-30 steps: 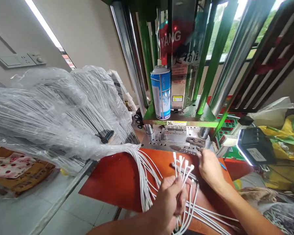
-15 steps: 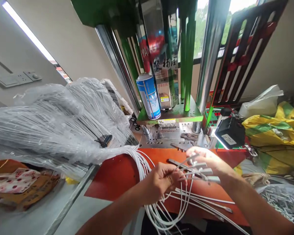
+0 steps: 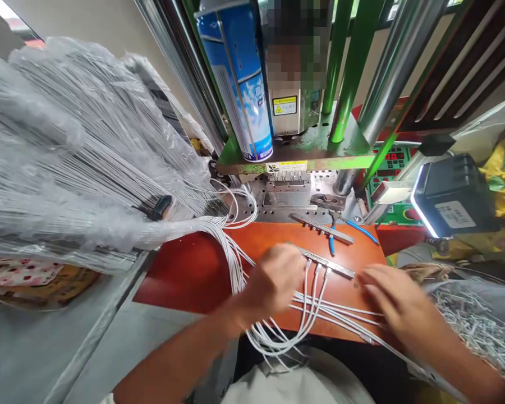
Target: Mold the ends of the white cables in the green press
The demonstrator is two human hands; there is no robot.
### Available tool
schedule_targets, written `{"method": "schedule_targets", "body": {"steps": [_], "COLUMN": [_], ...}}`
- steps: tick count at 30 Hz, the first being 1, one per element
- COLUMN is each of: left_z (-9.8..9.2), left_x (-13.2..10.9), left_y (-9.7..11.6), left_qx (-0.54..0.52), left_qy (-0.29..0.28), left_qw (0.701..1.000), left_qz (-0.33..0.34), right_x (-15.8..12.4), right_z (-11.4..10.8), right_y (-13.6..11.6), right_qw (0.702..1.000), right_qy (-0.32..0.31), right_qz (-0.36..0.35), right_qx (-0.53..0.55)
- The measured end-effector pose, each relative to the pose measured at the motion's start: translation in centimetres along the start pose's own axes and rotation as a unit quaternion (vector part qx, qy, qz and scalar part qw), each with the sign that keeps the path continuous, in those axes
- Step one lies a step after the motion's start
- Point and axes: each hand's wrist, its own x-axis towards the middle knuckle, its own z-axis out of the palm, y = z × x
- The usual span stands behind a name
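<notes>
Left hand [image 3: 280, 280] curled at the metal bar's [image 3: 335, 266] left end; can't tell if it grips. Right hand [image 3: 398, 294] loosely spread by the other end, empty. Bar lies on red board [image 3: 180, 280], white cables [image 3: 306, 287] seated along it. Risk, I'd judge: their loops, overhanging the near edge, snag and tug ends loose.

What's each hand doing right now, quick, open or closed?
Left hand: curled by the nearer metal bar; grip hidden, can't tell.
Right hand: open, looks empty, near that bar's right end.
</notes>
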Motion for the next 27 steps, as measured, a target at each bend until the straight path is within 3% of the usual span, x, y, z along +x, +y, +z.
{"method": "schedule_targets", "body": {"steps": [2, 4, 8, 13, 17, 20, 22, 25, 27], "left_z": [3.8, 6.3, 8.2, 9.0, 8.5, 6.4, 4.8, 3.3, 3.0], "left_x": [-1.1, -1.3, -0.2, 0.5, 0.7, 0.2, -0.7, -1.4, -0.4], "left_y": [4.6, 6.6, 5.6, 4.8, 5.3, 5.7, 5.8, 4.7, 2.8], "left_qx": [0.037, 0.093, 0.143, 0.108, 0.104, 0.110, 0.105, 0.082, 0.076], "left_qy": [-0.089, -0.102, -0.093, -0.111, -0.132, -0.139, -0.134, -0.148, -0.153], "left_qw": [0.995, 0.990, 0.981, 0.984, 0.981, 0.981, 0.985, 0.985, 0.984], "left_qz": [0.010, -0.035, -0.095, -0.091, -0.100, -0.084, -0.037, 0.028, 0.044], "right_x": [1.9, 3.2, 3.7, 3.5, 3.5, 3.6, 4.3, 7.5, 11.4], "right_z": [3.2, 5.0, 5.3, 4.8, 5.2, 5.0, 4.4, 3.3, 2.9], "right_y": [-2.6, -4.2, -4.6, -4.7, -4.7, -4.3, -3.7, -2.9, -2.7], "right_qw": [0.999, 0.999, 0.999, 0.998, 0.999, 0.999, 0.998, 0.995, 0.990], "right_qy": [-0.027, -0.014, -0.012, -0.016, -0.018, 0.005, 0.027, 0.063, 0.101], "right_qz": [-0.022, -0.022, -0.036, -0.052, -0.047, -0.042, -0.049, -0.068, -0.086], "right_qx": [-0.026, -0.047, -0.008, 0.012, 0.003, 0.018, 0.025, 0.040, 0.056]}}
